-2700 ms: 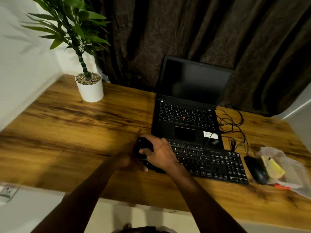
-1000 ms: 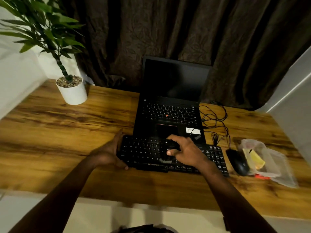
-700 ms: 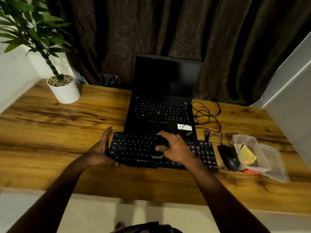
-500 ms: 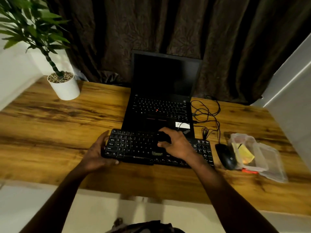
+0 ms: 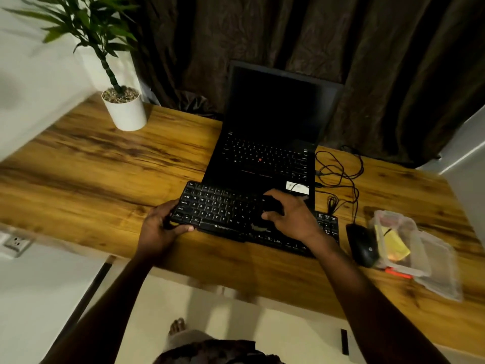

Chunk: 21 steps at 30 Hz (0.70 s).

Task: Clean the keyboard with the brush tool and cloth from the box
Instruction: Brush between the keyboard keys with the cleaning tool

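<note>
Rightward along the keyboard, from left end to middle, has gone the right hand, fingers curled round the dark brush tool. Meanwhile the left hand clamps the near-left corner, thumb over the front edge (likely steadying it against strokes), laptop just behind.

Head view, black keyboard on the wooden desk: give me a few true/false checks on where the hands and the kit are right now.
1. The left hand grips the left end of the black keyboard. True.
2. The right hand rests empty on the black computer mouse. False: it holds a small black brush tool over the keys, and the mouse lies untouched, right of the keyboard.
3. The black laptop has a lit screen. False: the screen is dark.
4. The clear plastic box sits right of the mouse. True.
</note>
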### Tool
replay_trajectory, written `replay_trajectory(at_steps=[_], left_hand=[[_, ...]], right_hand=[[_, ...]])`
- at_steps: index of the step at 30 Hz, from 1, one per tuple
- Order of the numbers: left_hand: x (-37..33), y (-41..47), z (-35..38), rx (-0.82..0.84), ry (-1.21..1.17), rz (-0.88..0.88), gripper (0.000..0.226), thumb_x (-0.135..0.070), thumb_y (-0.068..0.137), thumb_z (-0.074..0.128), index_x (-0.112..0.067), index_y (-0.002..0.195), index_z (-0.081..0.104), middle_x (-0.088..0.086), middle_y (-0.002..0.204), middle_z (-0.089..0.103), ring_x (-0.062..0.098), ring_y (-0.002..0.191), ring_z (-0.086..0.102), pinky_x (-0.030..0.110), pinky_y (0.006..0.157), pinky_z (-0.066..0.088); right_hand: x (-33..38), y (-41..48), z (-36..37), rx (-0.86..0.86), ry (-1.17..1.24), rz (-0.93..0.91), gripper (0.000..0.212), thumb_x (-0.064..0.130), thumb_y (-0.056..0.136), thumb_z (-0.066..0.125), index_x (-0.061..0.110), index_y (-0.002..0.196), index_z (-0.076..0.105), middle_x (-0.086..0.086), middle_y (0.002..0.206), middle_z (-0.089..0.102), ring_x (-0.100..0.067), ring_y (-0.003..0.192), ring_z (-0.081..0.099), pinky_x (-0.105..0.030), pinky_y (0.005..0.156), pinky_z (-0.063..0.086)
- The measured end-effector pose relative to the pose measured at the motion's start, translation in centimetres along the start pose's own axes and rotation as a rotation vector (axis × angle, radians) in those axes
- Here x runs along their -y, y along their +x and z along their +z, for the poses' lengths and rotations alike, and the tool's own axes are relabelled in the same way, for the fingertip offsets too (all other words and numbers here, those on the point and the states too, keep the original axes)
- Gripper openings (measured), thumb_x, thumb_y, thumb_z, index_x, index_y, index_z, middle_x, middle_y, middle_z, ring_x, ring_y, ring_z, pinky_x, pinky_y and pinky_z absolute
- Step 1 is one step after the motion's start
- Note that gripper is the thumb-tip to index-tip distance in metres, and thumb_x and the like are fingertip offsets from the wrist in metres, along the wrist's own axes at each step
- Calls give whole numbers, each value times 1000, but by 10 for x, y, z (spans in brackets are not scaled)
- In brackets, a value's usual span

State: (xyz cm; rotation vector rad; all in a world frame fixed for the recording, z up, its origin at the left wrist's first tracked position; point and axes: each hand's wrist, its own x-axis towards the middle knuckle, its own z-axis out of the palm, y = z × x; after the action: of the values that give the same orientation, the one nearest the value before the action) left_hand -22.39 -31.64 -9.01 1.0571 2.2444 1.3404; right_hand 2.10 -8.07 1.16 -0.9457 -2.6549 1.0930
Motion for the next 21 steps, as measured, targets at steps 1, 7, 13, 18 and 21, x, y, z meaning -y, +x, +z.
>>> replay_trajectory(at_steps=[1, 7, 13, 18, 21], left_hand=[[3, 0, 0, 7, 20, -1, 76, -58, 60, 81, -44, 131, 58, -11, 126, 64, 15, 119, 58, 42, 102, 50], [-10, -2, -2, -18, 50, 58, 65, -53, 60, 79, -57, 121, 57, -39, 116, 57, -7, 110, 55, 13, 96, 43], [-1, 6, -11, 63, 25, 37, 70, -60, 61, 73, -36, 126, 61, -25, 117, 61, 2, 103, 61, 13, 87, 47], [6, 10, -15, 74, 30, 28, 72, -42, 68, 85, -19, 133, 62, -12, 122, 60, 14, 103, 60, 21, 83, 45], [11, 10, -12, 58, 96, -13, 70, -32, 73, 88, -15, 135, 60, 2, 131, 61, 24, 112, 59, 28, 94, 43]], right_hand=[[-4, -3, -5, 2, -14, 8, 48, 27, 90, 71, 36, 133, 52, 4, 121, 64, -4, 84, 64, -18, 70, 52], [-8, -10, -10, -35, -55, 38, 47, 20, 89, 72, 32, 131, 54, 4, 101, 69, -2, 69, 63, -23, 62, 54], [12, -6, 9, -25, 14, 57, 43, 22, 88, 72, 35, 126, 56, 5, 107, 68, -13, 93, 68, -35, 79, 60], [4, -23, -6, -75, -26, 127, 40, 12, 89, 71, 32, 120, 57, 2, 108, 63, -12, 97, 63, -27, 69, 56], [2, -32, -4, -139, -16, 162, 41, 10, 88, 71, 31, 120, 57, 4, 107, 63, -10, 95, 63, -18, 67, 48]])
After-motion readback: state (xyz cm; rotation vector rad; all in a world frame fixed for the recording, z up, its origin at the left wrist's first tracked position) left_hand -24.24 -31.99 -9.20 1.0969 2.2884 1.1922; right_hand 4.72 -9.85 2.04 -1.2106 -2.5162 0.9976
